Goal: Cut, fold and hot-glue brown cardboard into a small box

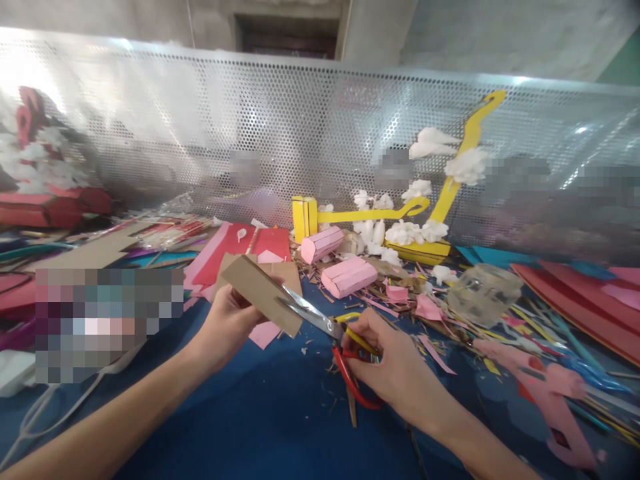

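My left hand (231,323) grips a strip of brown cardboard (260,293) and holds it tilted above the blue tabletop. In my right hand (383,357) is a pair of scissors (325,321) with red and yellow handles, my fingers through the loops. The blades reach left to the cardboard's edge; whether they cut into it I cannot tell. Behind the strip lies another piece of brown cardboard (287,272). Two pink paper-covered blocks, one the front block (349,277) and one the rear block (321,244), rest just beyond the scissors.
A pink glue gun (545,393) lies at right, near a clear plastic container (484,293). Yellow paper pieces with white tufts (417,250) stand before a perforated metal panel (310,127). Red sheets (590,300) lie far right. Paper scraps litter the middle; a white cord (55,417) runs at left.
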The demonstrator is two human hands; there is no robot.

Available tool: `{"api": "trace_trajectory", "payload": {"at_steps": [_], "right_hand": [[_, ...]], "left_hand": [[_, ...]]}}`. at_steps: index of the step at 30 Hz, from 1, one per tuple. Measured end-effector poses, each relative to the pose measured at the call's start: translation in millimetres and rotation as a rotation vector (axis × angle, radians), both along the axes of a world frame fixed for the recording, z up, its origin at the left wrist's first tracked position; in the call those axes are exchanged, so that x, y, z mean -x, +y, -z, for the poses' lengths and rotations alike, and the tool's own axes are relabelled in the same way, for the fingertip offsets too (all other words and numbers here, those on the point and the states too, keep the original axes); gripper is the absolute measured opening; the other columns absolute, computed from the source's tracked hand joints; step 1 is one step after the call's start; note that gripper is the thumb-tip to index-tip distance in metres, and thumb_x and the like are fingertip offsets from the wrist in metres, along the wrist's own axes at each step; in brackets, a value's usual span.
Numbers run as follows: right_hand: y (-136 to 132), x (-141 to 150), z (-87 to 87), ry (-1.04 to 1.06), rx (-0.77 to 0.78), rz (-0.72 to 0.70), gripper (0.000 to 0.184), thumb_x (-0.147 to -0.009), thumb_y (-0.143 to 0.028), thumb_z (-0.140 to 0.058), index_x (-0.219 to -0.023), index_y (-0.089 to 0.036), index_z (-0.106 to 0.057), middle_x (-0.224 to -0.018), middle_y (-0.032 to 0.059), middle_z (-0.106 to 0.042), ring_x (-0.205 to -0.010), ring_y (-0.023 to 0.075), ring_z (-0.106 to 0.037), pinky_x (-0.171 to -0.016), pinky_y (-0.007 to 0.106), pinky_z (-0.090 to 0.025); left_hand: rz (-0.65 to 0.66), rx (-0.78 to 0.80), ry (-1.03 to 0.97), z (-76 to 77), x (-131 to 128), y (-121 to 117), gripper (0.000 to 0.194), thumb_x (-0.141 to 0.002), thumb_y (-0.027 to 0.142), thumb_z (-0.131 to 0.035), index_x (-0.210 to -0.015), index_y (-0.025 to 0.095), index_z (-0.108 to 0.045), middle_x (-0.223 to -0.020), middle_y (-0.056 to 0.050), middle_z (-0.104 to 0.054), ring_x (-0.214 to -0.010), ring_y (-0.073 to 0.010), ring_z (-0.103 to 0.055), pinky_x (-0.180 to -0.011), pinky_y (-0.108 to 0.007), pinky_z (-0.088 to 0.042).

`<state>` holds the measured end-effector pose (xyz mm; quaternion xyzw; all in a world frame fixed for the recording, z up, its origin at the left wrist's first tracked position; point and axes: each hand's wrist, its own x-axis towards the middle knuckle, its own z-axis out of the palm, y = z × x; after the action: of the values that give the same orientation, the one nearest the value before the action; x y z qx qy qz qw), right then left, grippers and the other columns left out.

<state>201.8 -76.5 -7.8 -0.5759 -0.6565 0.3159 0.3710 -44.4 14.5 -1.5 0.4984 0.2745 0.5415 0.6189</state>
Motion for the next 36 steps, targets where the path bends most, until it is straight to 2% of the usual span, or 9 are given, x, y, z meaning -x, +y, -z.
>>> {"api": "trace_trajectory", "payload": {"at_steps": [7,11,13,19,23,27,29,32,36], "right_hand": [[0.0,4.3,5.1,0.07,-0.01,0.0,0.019,-0.085,-0.027,-0.07,-0.092,-0.026,-0.053,-0.088,-0.0007,-0.073,-0.078,0.0176,-0.071,-0.068,0.03,-0.055],[1.3,3.9,4.7,-0.144,-0.077,0.122,0.031,-0.077,-0.039,-0.082,-0.089,-0.025,-0.057,-0.073,-0.0031,-0.068,-0.064,0.0176,-0.064,-0.057,0.028,-0.05],[1.5,3.1,2.7,-0.255,-0.124,0.137,0.034,-0.074,-0.042,-0.085,-0.09,-0.025,-0.06,-0.073,-0.0027,-0.066,-0.068,0.019,-0.063,-0.06,0.029,-0.051],[-2.8,5.5,-2.4,-0.381,-0.145,0.107,0.048,-0.07,-0.035,-0.088,-0.104,-0.024,-0.055,-0.103,0.0056,-0.069,-0.091,0.0257,-0.066,-0.08,0.037,-0.054],[-5.8,9.1,-2.1,-0.408,-0.163,0.048,0.047,-0.076,-0.033,-0.084,-0.108,-0.023,-0.051,-0.108,0.0088,-0.066,-0.095,0.0276,-0.065,-0.082,0.039,-0.054],[-4.4,8.3,-2.1,-0.377,-0.171,0.001,0.038,-0.084,-0.038,-0.079,-0.11,-0.024,-0.055,-0.11,0.0082,-0.067,-0.096,0.0261,-0.066,-0.081,0.037,-0.053],[-2.8,6.9,-2.7,-0.38,-0.194,0.005,0.029,-0.086,-0.041,-0.079,-0.098,-0.025,-0.058,-0.102,0.0055,-0.069,-0.09,0.024,-0.066,-0.077,0.034,-0.052],[-1.7,5.6,-3.3,-0.422,-0.192,0.037,0.041,-0.082,-0.051,-0.081,-0.075,-0.026,-0.049,-0.074,-0.001,-0.063,-0.066,0.0187,-0.059,-0.061,0.029,-0.045],[-2.5,5.7,-2.7,-0.459,-0.197,0.066,0.049,-0.08,-0.058,-0.08,-0.071,-0.027,-0.043,-0.06,-0.0048,-0.055,-0.051,0.0146,-0.046,-0.051,0.028,-0.034]], "left_hand": [[-0.055,-0.019,0.024,5.5,2.2,7.3,0.031,-0.062,0.021,-0.096,-0.089,0.015,-0.083,-0.083,-0.007,-0.083,-0.074,-0.0234,-0.079,-0.071,-0.031,-0.067],[-0.08,-0.111,0.024,6.6,1.4,5.6,0.027,-0.063,0.023,-0.096,-0.087,0.016,-0.083,-0.084,-0.006,-0.083,-0.075,-0.0228,-0.078,-0.072,-0.032,-0.067],[-0.082,-0.169,0.039,5.9,1.4,3.3,0.027,-0.064,0.025,-0.096,-0.087,0.017,-0.083,-0.086,-0.007,-0.083,-0.078,-0.0246,-0.078,-0.074,-0.034,-0.067],[-0.156,-0.236,0.14,-1.5,2.2,-3.5,0.026,-0.063,0.023,-0.095,-0.086,0.018,-0.083,-0.088,-0.008,-0.083,-0.085,-0.0287,-0.079,-0.081,-0.037,-0.066],[-0.169,-0.274,0.169,-3.5,2.7,-4.0,0.026,-0.059,0.02,-0.095,-0.082,0.018,-0.084,-0.082,-0.008,-0.083,-0.076,-0.0266,-0.078,-0.077,-0.035,-0.065],[-0.176,-0.298,0.227,-1.9,4.2,-4.6,0.023,-0.066,0.023,-0.091,-0.088,0.018,-0.085,-0.083,-0.009,-0.083,-0.084,-0.0284,-0.078,-0.084,-0.038,-0.064],[-0.159,-0.313,0.249,-2.7,4.1,-6.2,0.022,-0.068,0.023,-0.09,-0.088,0.018,-0.085,-0.085,-0.01,-0.083,-0.083,-0.0282,-0.078,-0.084,-0.038,-0.064],[-0.161,-0.341,0.248,-5.7,2.5,-8.6,0.021,-0.064,0.022,-0.092,-0.083,0.019,-0.085,-0.083,-0.009,-0.083,-0.076,-0.0267,-0.078,-0.077,-0.035,-0.064],[-0.206,-0.34,0.238,-7.6,0.7,-9.5,0.021,-0.06,0.02,-0.094,-0.078,0.021,-0.085,-0.08,-0.007,-0.083,-0.076,-0.027,-0.078,-0.075,-0.034,-0.064]]}}
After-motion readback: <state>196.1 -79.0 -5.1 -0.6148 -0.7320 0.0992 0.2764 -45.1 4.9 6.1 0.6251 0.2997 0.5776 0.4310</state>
